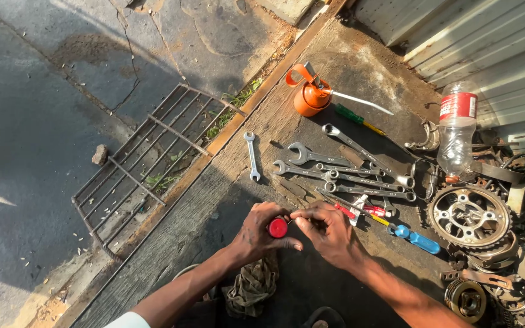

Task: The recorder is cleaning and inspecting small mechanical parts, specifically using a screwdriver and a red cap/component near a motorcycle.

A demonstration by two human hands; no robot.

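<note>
Small red-capped part, held just above the table near the spanners, left hand wrapped around it and right hand fingers pinching its end: probably light, rigid and oil-slick, best gripped round the body.

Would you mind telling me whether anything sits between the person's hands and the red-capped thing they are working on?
Nothing visible does. The left hand already wraps the red-capped thing, and the right hand meets it from the other side. The spanners lie farther away on the bench.
</note>
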